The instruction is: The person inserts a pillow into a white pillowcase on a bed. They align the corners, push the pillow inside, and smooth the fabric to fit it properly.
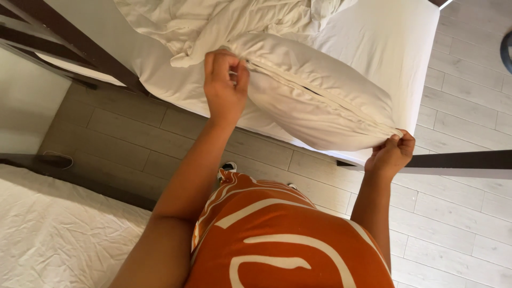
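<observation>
A white pillow [320,101] in a zippered case lies on the edge of a bed. My left hand [225,85] pinches the zipper end at the pillow's left corner. My right hand [392,154] grips the pillow's right corner, where the zipper seam ends. The zipper line runs diagonally between the two hands, with a short dark gap partway along it. The pillow rests on the white sheet of the mattress [384,42].
Crumpled white bedding [213,21] lies behind the pillow. A dark wooden bed frame [80,45] runs at upper left, another dark rail [458,160] at right. A second white mattress [53,234] sits at lower left. Pale wood-look floor tiles [453,224] surround the bed.
</observation>
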